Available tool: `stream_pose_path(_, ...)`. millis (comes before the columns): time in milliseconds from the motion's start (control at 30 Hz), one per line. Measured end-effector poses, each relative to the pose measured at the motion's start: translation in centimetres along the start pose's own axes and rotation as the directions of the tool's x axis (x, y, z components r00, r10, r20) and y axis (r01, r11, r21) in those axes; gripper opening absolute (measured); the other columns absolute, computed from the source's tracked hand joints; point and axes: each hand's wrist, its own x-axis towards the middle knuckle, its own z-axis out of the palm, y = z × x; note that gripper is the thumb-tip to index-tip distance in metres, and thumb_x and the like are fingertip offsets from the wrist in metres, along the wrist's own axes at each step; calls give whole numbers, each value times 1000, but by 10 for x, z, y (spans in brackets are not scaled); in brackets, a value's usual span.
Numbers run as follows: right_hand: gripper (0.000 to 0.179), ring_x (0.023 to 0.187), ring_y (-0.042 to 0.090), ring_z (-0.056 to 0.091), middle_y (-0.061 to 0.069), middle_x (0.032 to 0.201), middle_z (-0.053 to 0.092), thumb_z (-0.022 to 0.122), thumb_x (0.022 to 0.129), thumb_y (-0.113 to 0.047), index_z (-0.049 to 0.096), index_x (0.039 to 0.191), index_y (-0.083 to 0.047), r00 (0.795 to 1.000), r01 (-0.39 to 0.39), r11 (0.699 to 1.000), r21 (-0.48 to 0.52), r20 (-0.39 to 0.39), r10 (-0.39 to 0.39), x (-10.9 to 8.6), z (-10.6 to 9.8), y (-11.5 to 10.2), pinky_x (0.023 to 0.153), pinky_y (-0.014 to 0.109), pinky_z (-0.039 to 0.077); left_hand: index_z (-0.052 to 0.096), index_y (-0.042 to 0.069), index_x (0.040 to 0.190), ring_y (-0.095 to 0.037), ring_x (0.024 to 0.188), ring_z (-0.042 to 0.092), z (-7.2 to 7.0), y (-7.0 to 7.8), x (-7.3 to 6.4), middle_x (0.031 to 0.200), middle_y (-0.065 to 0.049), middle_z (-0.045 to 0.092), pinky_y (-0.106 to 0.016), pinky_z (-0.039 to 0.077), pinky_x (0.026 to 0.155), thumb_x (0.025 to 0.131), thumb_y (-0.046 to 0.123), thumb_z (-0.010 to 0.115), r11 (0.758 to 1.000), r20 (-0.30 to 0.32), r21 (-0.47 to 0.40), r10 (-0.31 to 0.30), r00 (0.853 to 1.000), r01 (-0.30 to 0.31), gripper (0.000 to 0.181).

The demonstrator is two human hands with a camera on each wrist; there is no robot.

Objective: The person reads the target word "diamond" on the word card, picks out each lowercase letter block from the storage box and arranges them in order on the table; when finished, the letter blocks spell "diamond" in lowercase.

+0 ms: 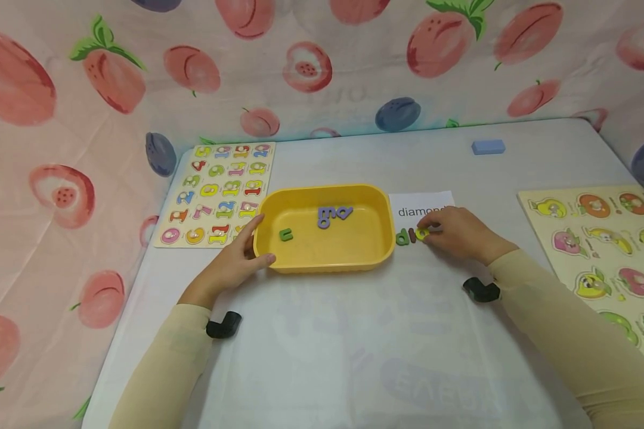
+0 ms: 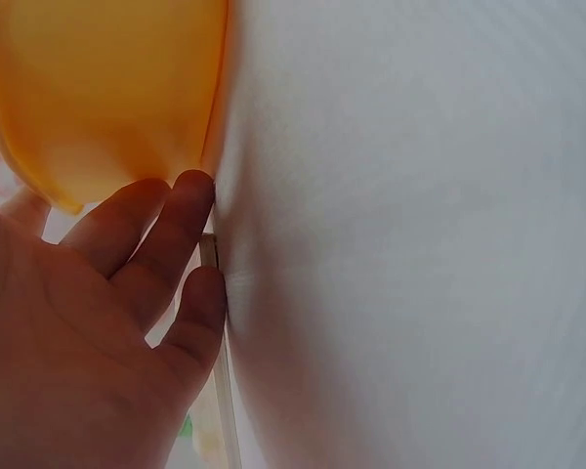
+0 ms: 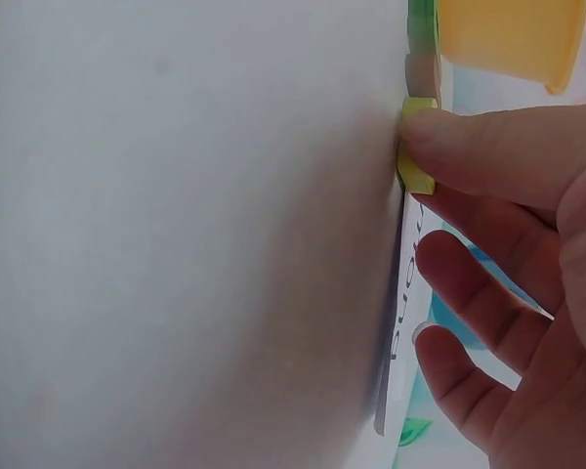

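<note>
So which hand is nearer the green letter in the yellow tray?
Left. The left hand touches the yellow tray near the green letter; the right hand is beyond the tray's opposite end.

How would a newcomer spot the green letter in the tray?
Start at the yellow tray, left of the printed card. Inside, go to the end by the left hand. There the green letter lies alone, unlike the clustered purple letters.
</note>
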Motion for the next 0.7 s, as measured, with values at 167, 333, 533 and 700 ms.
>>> stream_pose_path(167, 29, 112, 39, 60, 19, 117, 69, 70, 90, -11, 71, 118, -2, 1000, -16, 1000, 4, 11, 16, 0, 1, 0, 99, 58, 44, 10, 40, 161, -29, 135, 42, 0, 0, -1, 154, -13, 42, -59, 22, 116, 88, 46, 74, 1000, -2, -3, -7, 1000, 7, 97)
stream_pose_path(333, 31, 114, 39, 59, 19, 120, 68, 70, 91, -11, 69, 120, -2, 999, -33, 999, 10, 21, 33, 0, 1, -1, 101, 59, 42, 9, 41, 160, -29, 137, 40, 0, 1, -1, 155, -13, 40, -59, 21, 116, 88, 46, 74, 1000, 1, 2, -9, 1000, 9, 97)
stream_pose_path(533, 33, 115, 40, 59, 20, 121, 67, 70, 91, -11, 69, 122, -1, 999, -41, 999, -3, 23, 41, 0, 1, -1, 101, 59, 42, 9, 40, 161, -30, 136, 41, 0, 1, -1, 156, -12, 40, -59, 23, 115, 89, 46, 74, 1000, 1, 9, -5, 1000, 5, 97)
stream_pose_path(700, 33, 115, 40, 59, 20, 122, 67, 71, 91, -12, 68, 123, -2, 999, -43, 999, -12, 20, 44, 1, 1, -1, 100, 60, 42, 9, 40, 161, -29, 136, 42, 1, 0, 0, 155, -11, 41, -59, 23, 115, 88, 47, 73, 1000, -2, 5, -6, 1000, 6, 97)
